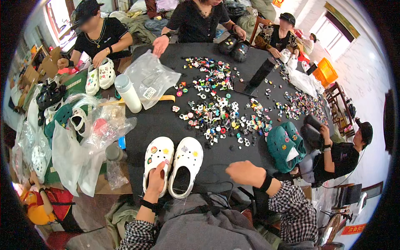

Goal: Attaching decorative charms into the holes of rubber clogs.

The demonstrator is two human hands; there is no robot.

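A pair of white clogs stands side by side on the black table in front of me. My left hand (155, 180) reaches into the opening of the left white clog (157, 146), its thumb on the upper beside a pink charm (166, 161). That clog also bears orange and yellow charms. The right white clog (188, 152) carries a checkered charm and a yellow one; neither hand touches it. Over the table edge to the right, my right hand (246, 173) is curled closed, and whatever its fingers hold is hidden. Beyond the clogs lies a spread of small colourful shoe charms (216, 118).
Green clogs (285, 146) stand at the right, near a co-worker with dark clogs (312, 129). A white bottle (128, 93), a clear plastic bag (152, 77) and a dark stand (256, 79) are farther back. Plastic-wrapped clogs crowd the left. Other people work around the table.
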